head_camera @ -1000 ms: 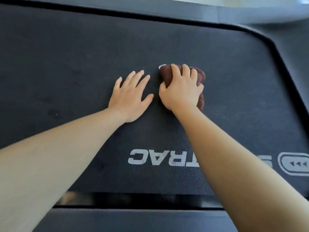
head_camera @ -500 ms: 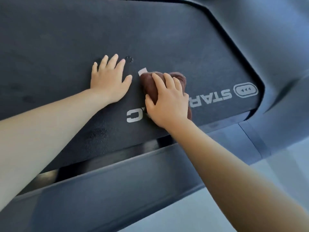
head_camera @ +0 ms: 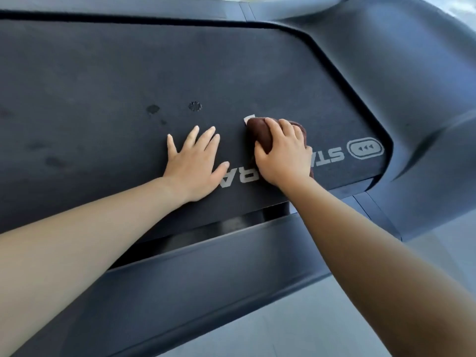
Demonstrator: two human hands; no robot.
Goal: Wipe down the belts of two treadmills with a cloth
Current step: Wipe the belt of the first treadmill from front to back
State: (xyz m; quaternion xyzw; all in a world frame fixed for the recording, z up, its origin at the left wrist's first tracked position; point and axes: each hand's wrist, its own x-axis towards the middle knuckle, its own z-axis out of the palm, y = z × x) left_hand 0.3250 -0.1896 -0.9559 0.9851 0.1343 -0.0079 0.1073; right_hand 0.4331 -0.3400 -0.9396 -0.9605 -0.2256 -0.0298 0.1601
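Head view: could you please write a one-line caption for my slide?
Right hand grips a bunched brown cloth on the treadmill belt, left hand flat beside it.

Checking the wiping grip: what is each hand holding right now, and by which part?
The right hand grips the bunched brown cloth from above, curled over its top. The left hand holds nothing, lying flat on the belt.
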